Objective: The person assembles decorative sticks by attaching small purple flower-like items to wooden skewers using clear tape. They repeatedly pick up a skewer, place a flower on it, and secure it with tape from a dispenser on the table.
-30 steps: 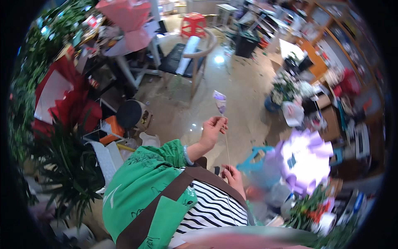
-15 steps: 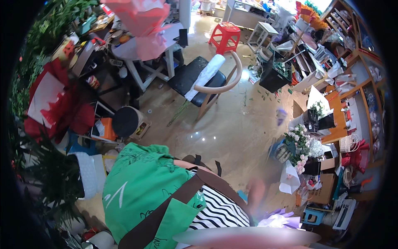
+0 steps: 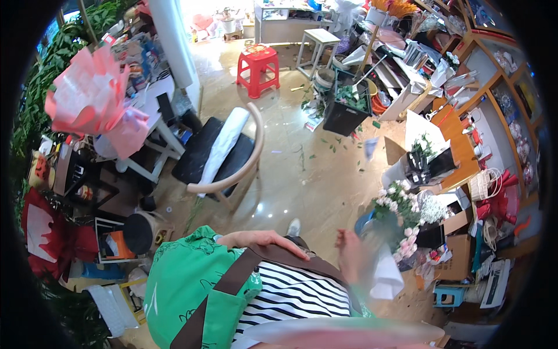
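My left hand [image 3: 264, 241] lies across the brown trim of my green apron [image 3: 197, 279], fingers stretched out and holding nothing. At my right side hangs my right hand [image 3: 349, 253], partly blurred, its fingers loosely apart with nothing visible in them. Just beyond it is a sheet of white wrapping paper [image 3: 388, 278], below a bunch of pale pink roses [image 3: 404, 244]. A blurred pale shape [image 3: 349, 333] crosses the lower edge and hides part of my striped shirt [image 3: 290, 296].
A dark-seated chair [image 3: 195, 154] with a curved wooden back holds a long white-wrapped bundle [image 3: 224, 145]. Behind it stand a red stool [image 3: 257, 72] and a black bin [image 3: 347, 113] with greenery. A pink-wrapped bouquet [image 3: 87, 93] rests on the left table. Leaf scraps lie on the floor.
My view has shifted; the chair and red stool now appear further left. My left hand has come into view on the apron. The purple wrapping at lower right is out of sight.
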Demonstrator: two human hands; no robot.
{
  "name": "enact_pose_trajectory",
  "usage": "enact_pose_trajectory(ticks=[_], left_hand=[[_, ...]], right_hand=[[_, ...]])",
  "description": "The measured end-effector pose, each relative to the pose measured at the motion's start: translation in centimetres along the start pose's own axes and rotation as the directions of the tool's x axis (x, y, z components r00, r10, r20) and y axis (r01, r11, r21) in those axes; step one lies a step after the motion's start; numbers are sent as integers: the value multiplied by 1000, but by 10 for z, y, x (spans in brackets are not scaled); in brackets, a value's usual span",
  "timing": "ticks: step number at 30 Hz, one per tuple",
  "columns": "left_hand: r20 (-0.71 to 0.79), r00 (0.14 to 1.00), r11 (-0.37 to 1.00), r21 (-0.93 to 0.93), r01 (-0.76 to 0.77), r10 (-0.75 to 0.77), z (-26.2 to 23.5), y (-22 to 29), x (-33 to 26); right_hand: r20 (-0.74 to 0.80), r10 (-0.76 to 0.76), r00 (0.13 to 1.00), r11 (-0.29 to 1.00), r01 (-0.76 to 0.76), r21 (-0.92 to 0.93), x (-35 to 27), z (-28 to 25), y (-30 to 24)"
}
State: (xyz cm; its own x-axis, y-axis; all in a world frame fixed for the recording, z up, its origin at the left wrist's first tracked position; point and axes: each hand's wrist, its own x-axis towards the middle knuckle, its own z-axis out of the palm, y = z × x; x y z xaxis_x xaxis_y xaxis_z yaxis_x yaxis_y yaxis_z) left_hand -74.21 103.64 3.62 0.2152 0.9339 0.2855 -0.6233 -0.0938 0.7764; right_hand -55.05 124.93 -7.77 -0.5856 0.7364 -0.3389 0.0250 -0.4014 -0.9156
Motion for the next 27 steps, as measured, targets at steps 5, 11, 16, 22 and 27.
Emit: enact_pose_trajectory(ticks=[5, 11, 16, 22, 27], left_hand=[[-131, 963, 966, 74, 247, -236, -83, 6, 111], [-123, 743, 665, 368, 649, -658, -270, -87, 191], [-96, 703, 650, 311, 693, -704, -398, -75, 214], [-119, 769, 659, 444, 607, -628, -512, 62, 255], [-128, 915, 900, 171, 401, -383, -595, 179, 280]], right_hand=[[315, 50, 948, 991, -85, 99, 116, 1, -56], [350, 12, 937, 997, -37, 65, 252, 19, -111], [420, 125, 899, 991, -132, -14, 346, 50, -102], [441, 307, 843, 951, -261, -164, 498, 130, -125], [483, 110, 869, 993, -111, -27, 618, 220, -191]])
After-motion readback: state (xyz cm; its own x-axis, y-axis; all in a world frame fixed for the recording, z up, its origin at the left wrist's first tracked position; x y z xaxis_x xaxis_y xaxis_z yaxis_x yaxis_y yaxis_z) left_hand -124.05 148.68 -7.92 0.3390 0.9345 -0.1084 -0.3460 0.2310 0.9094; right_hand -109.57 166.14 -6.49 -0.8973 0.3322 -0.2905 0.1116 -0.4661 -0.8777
